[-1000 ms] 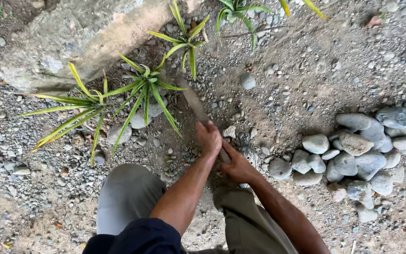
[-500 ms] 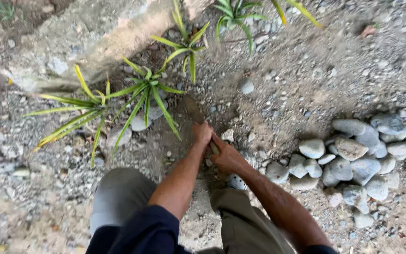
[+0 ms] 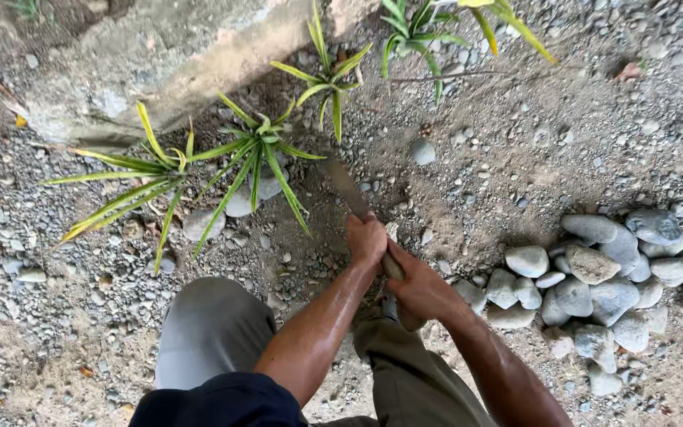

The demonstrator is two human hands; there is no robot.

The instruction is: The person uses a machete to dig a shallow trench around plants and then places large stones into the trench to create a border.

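Observation:
I squat on gravelly ground. My left hand (image 3: 367,238) and my right hand (image 3: 419,286) both grip the handle of a long flat metal blade (image 3: 345,186), left hand ahead of the right. The blade points away from me, its tip down in the soil just right of a spiky green-and-yellow plant (image 3: 258,154). The handle is hidden inside my fists.
Similar striped plants (image 3: 132,178) stand to the left, and more (image 3: 330,79) grow behind along a concrete slab (image 3: 167,55). A heap of smooth grey river stones (image 3: 602,281) lies at the right. My knees in grey trousers (image 3: 207,332) fill the foreground.
The blade has lifted and then come down again toward the plant. Both hands stayed on the handle and shifted slightly forward.

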